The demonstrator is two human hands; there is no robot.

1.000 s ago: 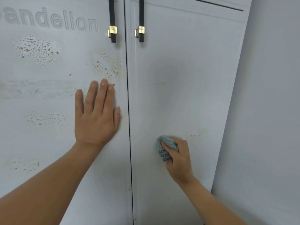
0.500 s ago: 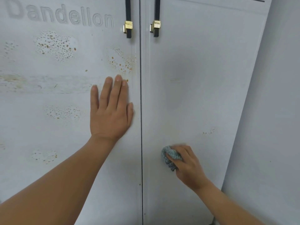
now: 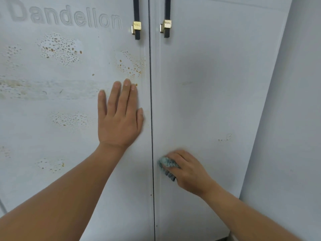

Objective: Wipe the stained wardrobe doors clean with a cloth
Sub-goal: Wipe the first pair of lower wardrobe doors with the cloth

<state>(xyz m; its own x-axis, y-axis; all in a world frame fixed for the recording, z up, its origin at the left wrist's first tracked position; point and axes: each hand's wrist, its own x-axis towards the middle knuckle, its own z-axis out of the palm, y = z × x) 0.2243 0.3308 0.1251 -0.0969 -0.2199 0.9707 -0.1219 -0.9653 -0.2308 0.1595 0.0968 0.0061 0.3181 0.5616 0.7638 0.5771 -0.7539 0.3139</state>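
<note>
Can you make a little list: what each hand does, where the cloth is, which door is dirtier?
left hand: flat on the left door, fingers straight
right hand: grips the cloth low on the right door
cloth: blue-grey, bunched, near the gap between doors
dirtier door: left door, several orange speckled stains; right door shows one small patch

Bare left forearm point(image 3: 69, 197), bare right forearm point(image 3: 243, 214), short fingernails point(image 3: 127, 82)

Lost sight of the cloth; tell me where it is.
Head view: the cloth is gripped in the right hand, low on the right door, beside the centre gap.
</note>
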